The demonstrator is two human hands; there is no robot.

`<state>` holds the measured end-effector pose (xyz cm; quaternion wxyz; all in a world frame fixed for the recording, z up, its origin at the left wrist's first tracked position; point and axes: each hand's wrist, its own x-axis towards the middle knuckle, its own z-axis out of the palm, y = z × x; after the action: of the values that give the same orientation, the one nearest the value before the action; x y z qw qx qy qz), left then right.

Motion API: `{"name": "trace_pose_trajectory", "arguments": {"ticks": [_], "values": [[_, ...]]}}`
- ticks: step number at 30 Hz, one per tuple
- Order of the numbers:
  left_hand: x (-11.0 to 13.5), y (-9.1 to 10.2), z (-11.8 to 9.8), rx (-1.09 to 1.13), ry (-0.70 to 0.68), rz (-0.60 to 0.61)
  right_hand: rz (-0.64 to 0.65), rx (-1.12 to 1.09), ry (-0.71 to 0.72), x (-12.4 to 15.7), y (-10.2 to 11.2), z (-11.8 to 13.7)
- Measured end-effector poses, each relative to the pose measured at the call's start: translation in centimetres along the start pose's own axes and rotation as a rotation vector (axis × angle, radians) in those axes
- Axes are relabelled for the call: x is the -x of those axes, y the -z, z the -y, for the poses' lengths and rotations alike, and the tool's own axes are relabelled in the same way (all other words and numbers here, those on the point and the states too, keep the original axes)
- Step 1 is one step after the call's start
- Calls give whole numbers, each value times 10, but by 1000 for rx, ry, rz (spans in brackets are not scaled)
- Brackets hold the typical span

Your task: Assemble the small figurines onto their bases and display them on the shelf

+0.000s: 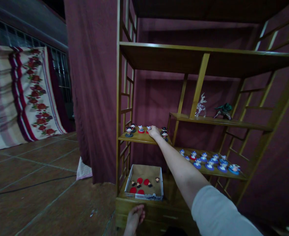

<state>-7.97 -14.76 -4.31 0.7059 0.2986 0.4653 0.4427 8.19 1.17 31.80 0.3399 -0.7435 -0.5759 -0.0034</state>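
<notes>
My right hand point(154, 131) reaches up to the small left shelf point(144, 139), its fingers closed on a small white figurine point(148, 128) with a red base. Just left of it stands a similar white figurine point(140, 129), also on a red base. Two dark-haired figurines on dark bases, one of them a front figurine point(129, 131), sit at the shelf's left end. More dark-haired figurines point(164, 133) stand to the right, partly behind my wrist. Low in front of the cabinet, my left hand point(135, 216) hangs with curled fingers and nothing visible in them.
Below the shelf, an open cardboard box point(144, 196) holds small dark figures and red discs. Several blue-and-white figurines point(209, 164) fill a lower right shelf. A clear deer ornament point(200, 106) and a green figure point(224, 110) stand higher. A curtain point(92, 91) hangs left.
</notes>
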Motion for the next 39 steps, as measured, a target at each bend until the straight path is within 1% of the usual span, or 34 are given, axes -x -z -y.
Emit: {"name": "trace_pose_trajectory", "arguments": {"ticks": [3,7,12,16,20,21,22,24,25,26,27,28,31,32,35,39], "values": [[1,-1,-3,-25,17,-7,4,9,-12,-2,-3,-2],[3,1,-4,-47,7,-5,11,4,-14,-4,-3,-5],[3,6,-3,-30,-4,-2,4,-5,-14,-4,-4,-6],[2,9,-2,0,-5,1,-14,-9,4,1,-3,-5],[0,9,-1,24,-10,17,-56,-19,41,15,5,0],[-1,9,-1,22,-6,15,-97,-24,78,19,7,2],[-2,9,-1,19,-2,15,-148,-32,148,23,10,5],[-3,8,0,21,-5,18,-235,-55,365,30,13,12],[-4,8,0,23,-11,24,-254,-61,470,33,13,16],[-4,8,1,26,-16,29,-248,-58,537,35,12,21],[-4,8,1,27,-16,28,-222,-46,548,35,10,25],[-4,8,1,26,-11,26,-189,-23,507,35,7,30],[-3,7,2,16,5,13,-108,51,302,33,-3,42],[-3,7,2,11,7,13,-90,66,258,31,-6,45],[-4,7,2,-4,10,25,-64,90,199,28,-14,49],[-8,8,4,-33,46,34,-31,116,139,23,-21,51]]}}
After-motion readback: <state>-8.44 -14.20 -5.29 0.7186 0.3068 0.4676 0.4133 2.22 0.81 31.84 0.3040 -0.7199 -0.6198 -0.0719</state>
